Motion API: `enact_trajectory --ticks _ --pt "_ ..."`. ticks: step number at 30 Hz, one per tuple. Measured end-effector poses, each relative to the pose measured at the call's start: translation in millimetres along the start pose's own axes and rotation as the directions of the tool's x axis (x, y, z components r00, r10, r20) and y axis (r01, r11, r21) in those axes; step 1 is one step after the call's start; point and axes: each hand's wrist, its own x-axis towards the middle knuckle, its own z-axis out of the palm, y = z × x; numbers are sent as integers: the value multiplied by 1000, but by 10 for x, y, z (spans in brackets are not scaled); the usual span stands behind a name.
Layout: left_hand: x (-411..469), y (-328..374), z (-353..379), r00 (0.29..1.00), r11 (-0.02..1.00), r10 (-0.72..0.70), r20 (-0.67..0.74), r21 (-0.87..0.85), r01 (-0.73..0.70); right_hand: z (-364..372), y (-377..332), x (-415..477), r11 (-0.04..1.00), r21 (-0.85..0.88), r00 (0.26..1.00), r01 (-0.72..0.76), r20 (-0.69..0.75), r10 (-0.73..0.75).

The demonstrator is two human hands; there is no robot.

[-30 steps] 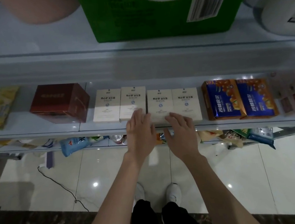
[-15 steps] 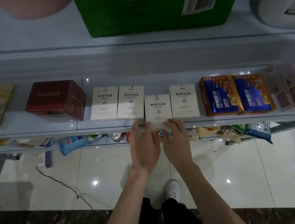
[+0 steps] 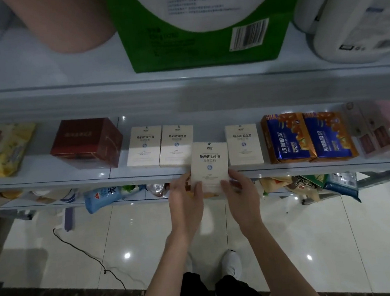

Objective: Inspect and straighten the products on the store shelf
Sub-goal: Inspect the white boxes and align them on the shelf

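Observation:
A cream probiotic box [image 3: 209, 163] sticks out past the front edge of the middle shelf [image 3: 143, 175]. My left hand [image 3: 186, 202] grips its lower left side and my right hand [image 3: 242, 197] grips its lower right side, thumbs on its face. Three matching cream boxes stay flat on the shelf: two side by side [image 3: 159, 145] to the left and one [image 3: 244, 144] to the right, with a gap where the held box lay.
A dark red box [image 3: 86, 143] and a yellow packet [image 3: 2, 150] lie left; two blue-orange juice packs [image 3: 308, 136] and pink boxes [image 3: 381, 126] lie right. A green carton [image 3: 199, 25] and white rolls [image 3: 353, 13] stand on the upper shelf. Bagged goods [image 3: 107, 196] fill the lower shelf above a tiled floor.
Both hands went from resting on the third cream box to gripping it and drew it toward me, off its row and past the shelf edge.

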Motion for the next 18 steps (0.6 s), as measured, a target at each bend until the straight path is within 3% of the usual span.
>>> enact_trajectory --ticks 3,5,11,18 --pt "-102 157 -99 995 973 -99 -19 -210 93 -139 -189 -100 984 178 1000 0 4 -1" --pt "-153 240 -158 996 952 -87 -3 -295 82 -238 -310 -163 968 251 1000 10 7 -12" --pt "-202 533 -345 996 872 -76 40 -481 86 -443 -585 -292 971 229 996 66 36 -76" --pt "-471 713 -498 997 874 -11 -75 -485 -27 -622 -724 -541 941 317 987 117 71 -146"
